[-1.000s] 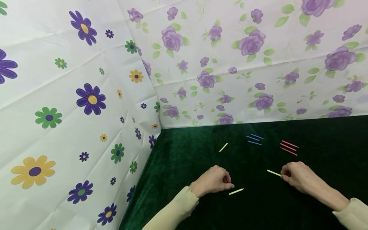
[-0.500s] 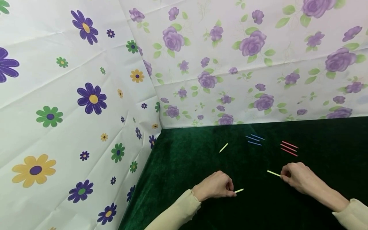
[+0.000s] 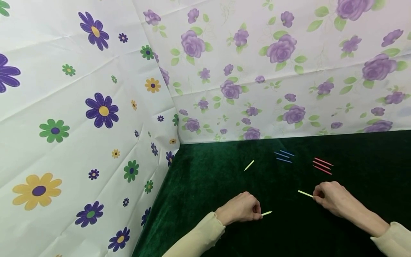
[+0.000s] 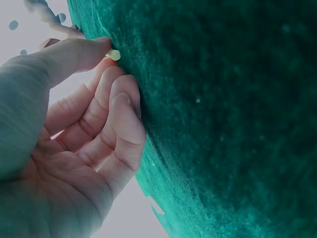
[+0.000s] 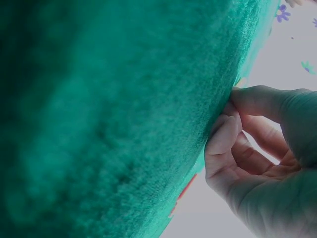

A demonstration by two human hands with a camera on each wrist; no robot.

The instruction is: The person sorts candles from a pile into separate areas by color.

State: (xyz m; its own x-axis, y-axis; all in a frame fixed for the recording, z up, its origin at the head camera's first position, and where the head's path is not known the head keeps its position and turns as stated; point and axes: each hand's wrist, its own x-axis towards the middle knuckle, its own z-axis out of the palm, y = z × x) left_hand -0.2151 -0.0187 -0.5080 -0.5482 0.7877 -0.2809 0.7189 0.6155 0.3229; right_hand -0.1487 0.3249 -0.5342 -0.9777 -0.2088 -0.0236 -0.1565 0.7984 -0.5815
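In the head view my left hand (image 3: 242, 207) pinches a thin pale-yellow stick (image 3: 267, 213) near its left end; a small narrow tip shows at the far end. The left wrist view gives the round end of that yellow stick (image 4: 114, 54) between thumb and fingertips, close over the green cloth. To the right, my right hand (image 3: 340, 201) pinches the right end of another pale-yellow stick (image 3: 305, 193), which points left. Only a bit of that yellow stick (image 5: 240, 82) shows past the fingertips in the right wrist view. A third yellow stick (image 3: 249, 165) lies farther back, touched by neither hand.
Behind the hands, three blue sticks (image 3: 284, 160) lie side by side, with three red sticks (image 3: 322, 169) to their right. Dark green velvet cloth (image 3: 205, 167) covers the table. Flower-printed white sheets (image 3: 208, 64) stand along the back and left.
My left hand has moved slightly right and down onto the near yellow stick and now pinches its left end. The right hand holds its stick in the same place.
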